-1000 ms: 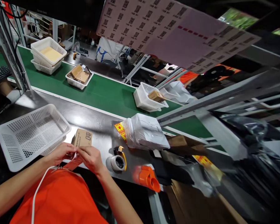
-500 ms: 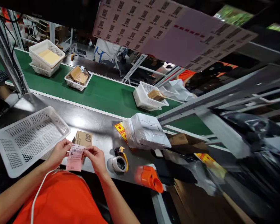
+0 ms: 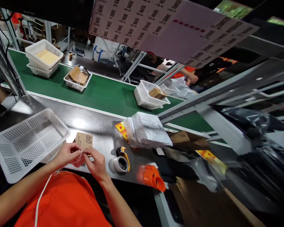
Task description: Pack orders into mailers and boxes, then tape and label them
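Observation:
A pink printed label (image 3: 78, 160) is bunched between my hands, most of it hidden by the fingers. My left hand (image 3: 67, 155) is closed on its left side. From the right, my right hand (image 3: 96, 164) pinches its upper edge, thumb and fingertips close to those of the left. Just behind my fingers a small brown cardboard box (image 3: 84, 140) with dark print rests on the metal table (image 3: 100, 132). Left of the hands sits a white perforated basket (image 3: 33, 138) with nothing in it.
A tape roll on a yellow-handled dispenser (image 3: 121, 163) and an orange dispenser (image 3: 153, 178) lie to the right. Behind them is a stack of white plastic mailers (image 3: 148, 130). Several white baskets stand on the green conveyor (image 3: 106, 96). A metal post (image 3: 180, 110) slants at right.
The label hung flat between my hands before; now it is folded or crumpled. My hands have come together, the left moving right. The view has shifted slightly.

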`<action>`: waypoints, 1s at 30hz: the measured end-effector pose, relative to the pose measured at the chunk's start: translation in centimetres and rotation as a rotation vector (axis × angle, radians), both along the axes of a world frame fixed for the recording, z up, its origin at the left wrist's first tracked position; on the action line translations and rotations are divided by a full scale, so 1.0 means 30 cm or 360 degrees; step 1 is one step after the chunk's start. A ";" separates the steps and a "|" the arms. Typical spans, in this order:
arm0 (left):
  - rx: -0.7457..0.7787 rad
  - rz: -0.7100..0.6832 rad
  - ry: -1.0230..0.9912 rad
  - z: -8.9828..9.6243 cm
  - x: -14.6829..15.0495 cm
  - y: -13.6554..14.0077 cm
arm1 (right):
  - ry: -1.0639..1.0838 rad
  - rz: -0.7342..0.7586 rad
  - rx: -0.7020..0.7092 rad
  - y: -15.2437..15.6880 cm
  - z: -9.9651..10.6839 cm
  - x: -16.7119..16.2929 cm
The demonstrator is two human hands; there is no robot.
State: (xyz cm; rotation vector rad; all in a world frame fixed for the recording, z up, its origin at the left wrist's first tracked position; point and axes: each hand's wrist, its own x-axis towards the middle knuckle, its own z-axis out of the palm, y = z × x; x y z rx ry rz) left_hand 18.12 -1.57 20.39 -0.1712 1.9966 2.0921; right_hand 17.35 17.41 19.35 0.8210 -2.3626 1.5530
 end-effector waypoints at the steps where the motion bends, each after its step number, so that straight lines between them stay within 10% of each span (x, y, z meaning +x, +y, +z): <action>1: 0.0001 -0.0008 -0.0011 -0.001 0.001 0.001 | 0.0072 0.0018 0.0027 0.001 0.005 -0.003; 30: 0.0389 0.0007 -0.0637 0.030 0.001 -0.023 | 0.0695 0.0232 0.0693 0.016 0.026 -0.068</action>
